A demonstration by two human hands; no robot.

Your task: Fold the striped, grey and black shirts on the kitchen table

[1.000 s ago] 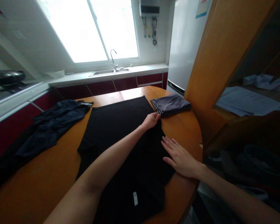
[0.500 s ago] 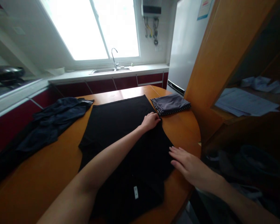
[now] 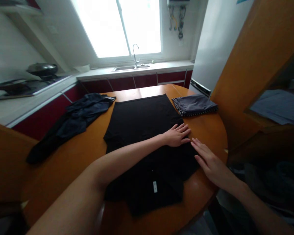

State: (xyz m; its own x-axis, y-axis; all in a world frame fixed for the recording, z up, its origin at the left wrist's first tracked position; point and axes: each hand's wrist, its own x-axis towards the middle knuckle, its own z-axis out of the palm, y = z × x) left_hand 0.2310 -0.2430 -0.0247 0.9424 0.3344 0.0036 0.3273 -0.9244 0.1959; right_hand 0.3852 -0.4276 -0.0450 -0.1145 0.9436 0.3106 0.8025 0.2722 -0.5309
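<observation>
A black shirt (image 3: 142, 117) lies spread over the wooden table (image 3: 71, 153), its hem toward the window and its collar end toward me. A small white label (image 3: 155, 187) shows near the collar. My left hand (image 3: 176, 135) rests flat on the shirt near its right edge, fingers spread. Close beside it, my right hand (image 3: 207, 160) is stretched out with its fingertips at the shirt's right edge. Neither hand grips the cloth. Part of the shirt is hidden under my left forearm.
A folded grey garment (image 3: 194, 103) lies at the table's far right. Dark blue clothing (image 3: 80, 114) is heaped along the left side. Behind are a counter with a sink (image 3: 131, 68), a stove with a pan (image 3: 42, 69) and a fridge (image 3: 218, 49). A wooden cabinet (image 3: 250, 62) borders the right.
My left hand has let go of the shirt's right edge, moved toward me and flattened on the cloth. My right hand has shifted along that edge. The view has turned left.
</observation>
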